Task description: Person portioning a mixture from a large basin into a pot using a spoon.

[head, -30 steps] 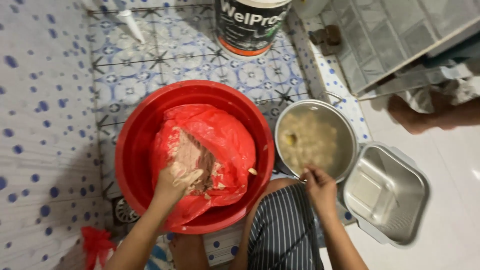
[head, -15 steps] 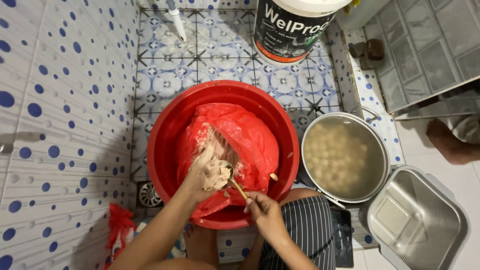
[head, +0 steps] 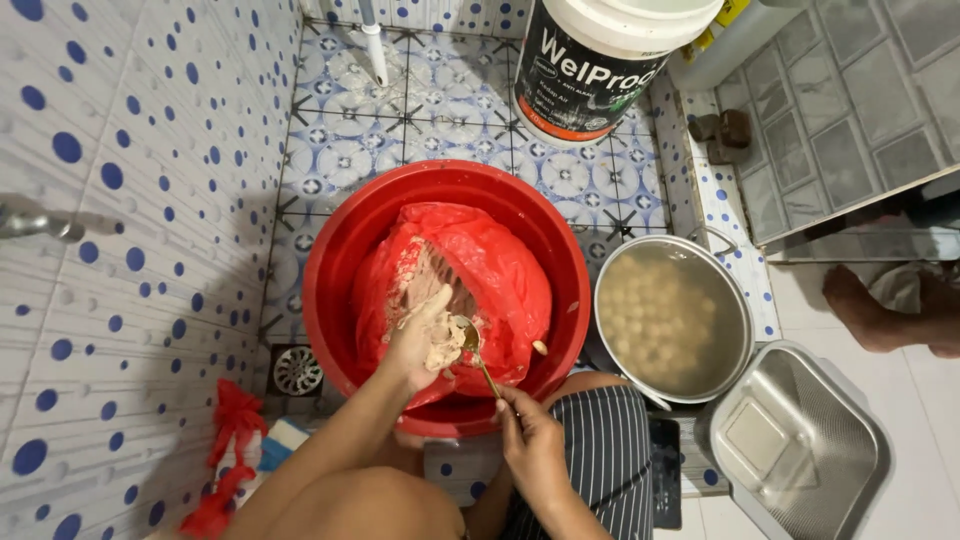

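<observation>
A red basin (head: 335,250) stands on the tiled floor, lined with a red plastic bag (head: 495,270) that holds pale paste. My left hand (head: 420,335) is inside the basin, closed around a lump of the paste. My right hand (head: 530,440) holds a metal spoon (head: 478,350) by its handle, its bowl touching the paste at my left hand. To the right of the basin sits a round metal pot (head: 672,318) of cloudy water with several pale balls in it.
A square metal container (head: 800,440) lies at the lower right. A white and black bucket (head: 595,65) stands behind the basin. Another person's foot (head: 865,310) is at the right. A floor drain (head: 297,370) and a red plastic scrap (head: 232,440) are at the left.
My right hand has come from the pot to the basin with the spoon, which now meets the paste in my left hand. The view has shifted so the pot lies further right.
</observation>
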